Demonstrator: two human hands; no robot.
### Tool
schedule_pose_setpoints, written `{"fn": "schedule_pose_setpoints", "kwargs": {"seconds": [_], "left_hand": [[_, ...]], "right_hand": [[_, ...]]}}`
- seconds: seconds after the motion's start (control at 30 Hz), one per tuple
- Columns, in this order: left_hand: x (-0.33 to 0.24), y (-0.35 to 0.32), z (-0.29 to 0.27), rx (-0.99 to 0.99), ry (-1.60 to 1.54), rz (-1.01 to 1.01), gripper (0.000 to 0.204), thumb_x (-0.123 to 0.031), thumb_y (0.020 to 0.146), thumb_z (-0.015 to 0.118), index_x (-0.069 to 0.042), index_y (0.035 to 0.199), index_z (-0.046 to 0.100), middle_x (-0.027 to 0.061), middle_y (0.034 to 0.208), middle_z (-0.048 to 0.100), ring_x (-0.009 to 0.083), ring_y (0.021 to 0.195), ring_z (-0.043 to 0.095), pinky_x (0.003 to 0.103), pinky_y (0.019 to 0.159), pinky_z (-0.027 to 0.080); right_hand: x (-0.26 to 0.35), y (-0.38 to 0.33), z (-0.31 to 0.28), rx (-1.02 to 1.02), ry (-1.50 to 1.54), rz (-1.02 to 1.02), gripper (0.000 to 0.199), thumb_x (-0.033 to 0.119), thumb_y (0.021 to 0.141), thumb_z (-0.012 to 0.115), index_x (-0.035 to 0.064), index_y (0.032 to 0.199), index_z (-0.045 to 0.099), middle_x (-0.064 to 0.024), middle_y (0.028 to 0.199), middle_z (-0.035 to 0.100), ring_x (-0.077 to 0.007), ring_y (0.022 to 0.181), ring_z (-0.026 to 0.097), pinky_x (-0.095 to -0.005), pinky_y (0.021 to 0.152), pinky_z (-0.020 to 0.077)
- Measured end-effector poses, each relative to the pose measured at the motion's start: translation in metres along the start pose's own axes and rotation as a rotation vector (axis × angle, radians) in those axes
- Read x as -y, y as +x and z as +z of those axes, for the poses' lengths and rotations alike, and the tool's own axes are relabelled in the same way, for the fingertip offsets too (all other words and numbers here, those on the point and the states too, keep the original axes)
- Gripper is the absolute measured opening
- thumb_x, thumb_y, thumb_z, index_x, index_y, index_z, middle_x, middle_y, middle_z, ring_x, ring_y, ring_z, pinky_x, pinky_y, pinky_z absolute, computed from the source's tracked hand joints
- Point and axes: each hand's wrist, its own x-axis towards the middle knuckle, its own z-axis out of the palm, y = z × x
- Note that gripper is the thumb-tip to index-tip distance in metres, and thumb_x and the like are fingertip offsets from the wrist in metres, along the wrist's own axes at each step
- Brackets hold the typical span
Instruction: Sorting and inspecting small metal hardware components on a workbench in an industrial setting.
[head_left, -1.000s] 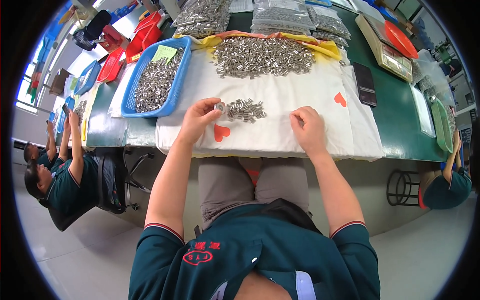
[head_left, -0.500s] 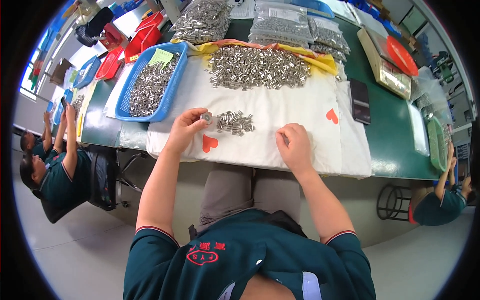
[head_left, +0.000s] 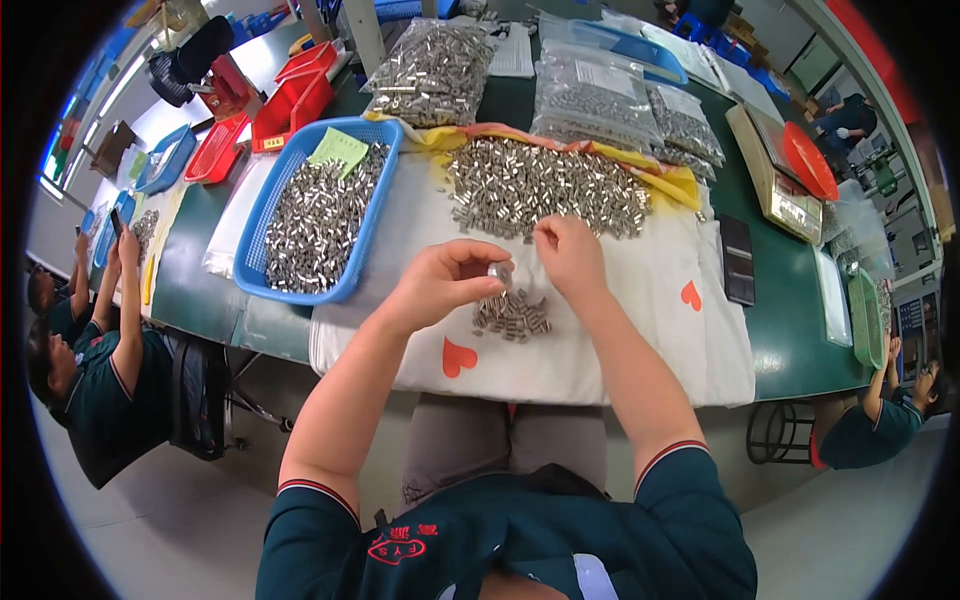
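Observation:
My left hand (head_left: 440,287) pinches a small round metal piece (head_left: 500,271) between thumb and fingers, above the small pile of short metal cylinders (head_left: 512,318). Just to its right, my right hand (head_left: 573,262) is closed, fingertips together, at the front edge of the large heap of the same cylinders (head_left: 540,185). Whatever those fingertips hold is too small or hidden to make out. Both piles lie on a white cloth (head_left: 640,335) printed with red hearts; a yellow and orange cloth (head_left: 672,188) is bunched along the back of the heap.
A blue basket (head_left: 350,285) full of cylinders, with a yellow-green note, stands left. Bags of metal parts (head_left: 430,75) lie behind. At right are a dark flat case (head_left: 737,262), a scale (head_left: 775,170) and a red dish (head_left: 808,163). Other people sit at both sides.
My left hand has moved right and over the small pile, keeping the round piece. My right hand has gone from the bare cloth to the large heap's edge. The view has shifted slightly.

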Motion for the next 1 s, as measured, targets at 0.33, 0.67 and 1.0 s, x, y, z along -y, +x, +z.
{"fn": "schedule_pose_setpoints", "kwargs": {"seconds": [0.33,0.67,1.0], "left_hand": [[0.024,0.043,-0.024,0.088,-0.017,-0.025,0.028,-0.002,0.075,0.065,-0.002,0.102,0.058,-0.0012,0.086,0.058,0.0041,0.077,0.054,0.02,0.069,0.047],[0.025,0.037,-0.004,0.2,0.271,0.055,0.03,-0.012,0.071,0.072,-0.004,0.099,0.062,0.002,0.085,0.061,0.0073,0.074,0.054,0.022,0.068,0.047],[0.026,0.042,-0.011,0.146,-0.072,-0.106,0.033,0.003,0.073,0.065,0.0,0.104,0.054,0.0036,0.094,0.059,0.008,0.083,0.056,0.022,0.073,0.047]], "right_hand": [[-0.003,-0.002,0.005,0.085,-0.164,0.015,0.008,0.011,0.074,0.058,0.005,0.078,0.058,-0.0079,0.073,0.057,-0.0251,0.07,0.055,-0.0349,0.063,0.0437],[-0.002,0.001,0.007,0.091,-0.217,-0.017,0.005,0.01,0.071,0.06,0.0067,0.073,0.058,-0.0076,0.072,0.056,-0.026,0.069,0.054,-0.036,0.063,0.0442],[0.005,-0.001,-0.008,0.187,-0.076,0.089,0.007,0.007,0.071,0.062,0.004,0.076,0.058,-0.0058,0.073,0.058,-0.0205,0.065,0.056,-0.0298,0.06,0.0453]]}}
